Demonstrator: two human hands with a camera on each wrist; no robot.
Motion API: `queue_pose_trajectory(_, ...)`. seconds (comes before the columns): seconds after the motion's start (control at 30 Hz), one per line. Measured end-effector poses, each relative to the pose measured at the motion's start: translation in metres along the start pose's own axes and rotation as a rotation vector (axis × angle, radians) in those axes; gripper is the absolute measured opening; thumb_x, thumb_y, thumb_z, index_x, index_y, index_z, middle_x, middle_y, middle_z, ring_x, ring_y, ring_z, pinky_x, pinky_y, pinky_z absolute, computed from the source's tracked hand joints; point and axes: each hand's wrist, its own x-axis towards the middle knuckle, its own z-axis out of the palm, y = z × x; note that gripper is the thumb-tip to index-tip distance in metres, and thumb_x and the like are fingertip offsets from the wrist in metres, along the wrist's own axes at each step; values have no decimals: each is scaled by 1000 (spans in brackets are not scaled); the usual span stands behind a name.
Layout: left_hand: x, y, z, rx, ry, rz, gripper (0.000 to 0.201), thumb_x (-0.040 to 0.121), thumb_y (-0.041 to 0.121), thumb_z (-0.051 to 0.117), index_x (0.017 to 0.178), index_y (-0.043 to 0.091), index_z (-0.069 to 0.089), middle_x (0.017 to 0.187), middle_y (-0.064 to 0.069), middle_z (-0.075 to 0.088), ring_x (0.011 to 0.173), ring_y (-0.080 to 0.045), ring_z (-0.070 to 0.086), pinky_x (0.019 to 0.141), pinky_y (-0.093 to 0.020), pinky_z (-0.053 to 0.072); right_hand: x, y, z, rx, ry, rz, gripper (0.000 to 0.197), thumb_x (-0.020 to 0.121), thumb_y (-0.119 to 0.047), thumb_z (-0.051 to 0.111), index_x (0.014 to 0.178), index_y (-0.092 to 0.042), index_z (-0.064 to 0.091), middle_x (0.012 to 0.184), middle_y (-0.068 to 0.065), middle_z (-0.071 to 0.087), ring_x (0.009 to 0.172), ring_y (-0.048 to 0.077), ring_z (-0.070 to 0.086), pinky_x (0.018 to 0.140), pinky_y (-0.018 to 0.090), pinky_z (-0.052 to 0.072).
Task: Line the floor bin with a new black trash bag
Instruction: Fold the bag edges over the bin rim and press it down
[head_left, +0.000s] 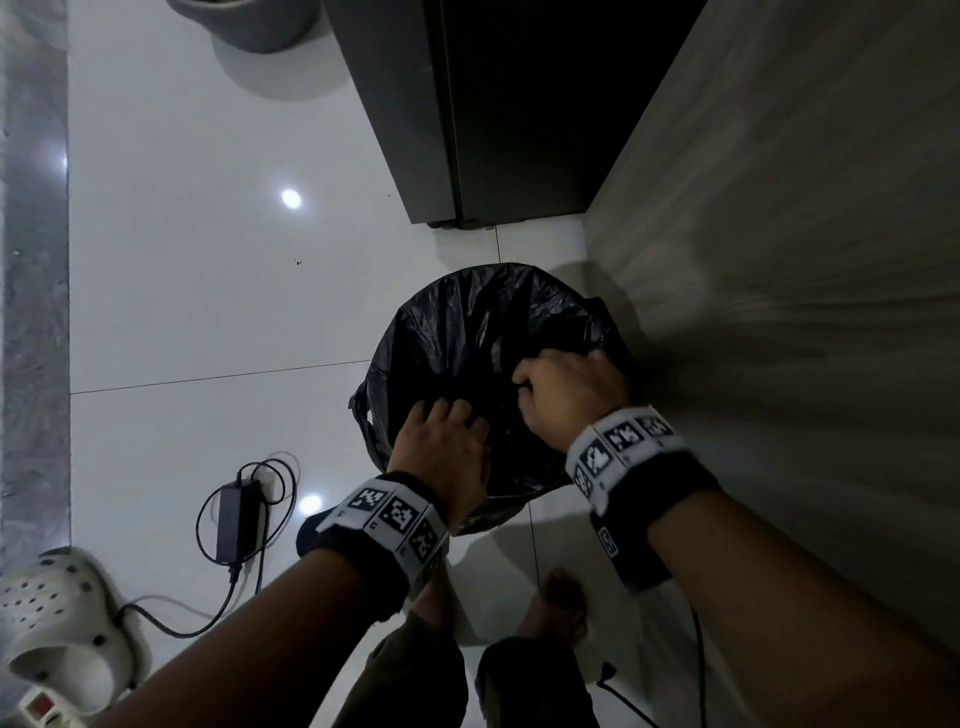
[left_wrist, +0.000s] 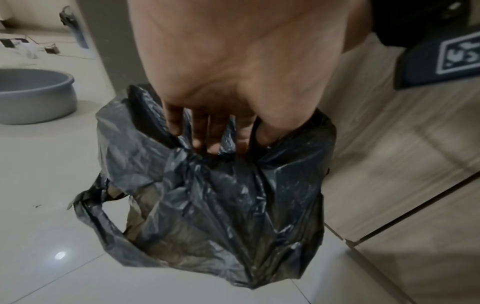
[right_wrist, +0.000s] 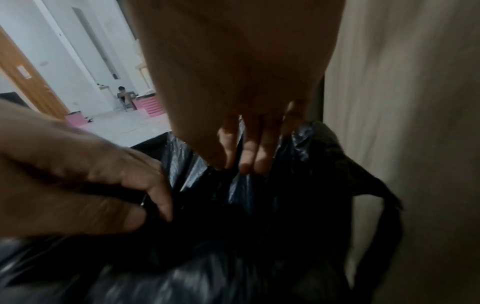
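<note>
Both hands were in the black trash bag (head_left: 483, 332), which sat draped over the floor bin (left_wrist: 182, 236): our left hand (head_left: 441, 447) pressed straight fingers into the plastic, our right hand (head_left: 566, 389) curled round a fold. Left of the bin lay a power adapter (head_left: 236, 519); just right, a wooden cabinet (head_left: 779, 260).
</note>
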Motion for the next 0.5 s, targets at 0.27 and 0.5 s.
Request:
queue_pose_trajectory(0.27, 17, -4, 30, -24, -342, 72, 58, 90, 53, 17, 135, 26, 43, 140, -2, 52, 137, -26, 34, 112, -50, 19, 78, 18, 7, 151, -191, 16, 45, 87, -27, 54, 131, -17, 54, 138, 12, 52, 122, 32, 51, 96, 30, 42)
queue_pose_trajectory(0.5, 24, -12, -4, 30, -267, 102, 50, 92, 40, 37, 135, 17, 43, 142, -10, 48, 138, -29, 32, 117, -50, 8, 65, 18, 11, 259, -39, 119, 38, 87, -29, 53, 124, -21, 59, 128, 6, 60, 112, 28, 59, 89, 35, 50)
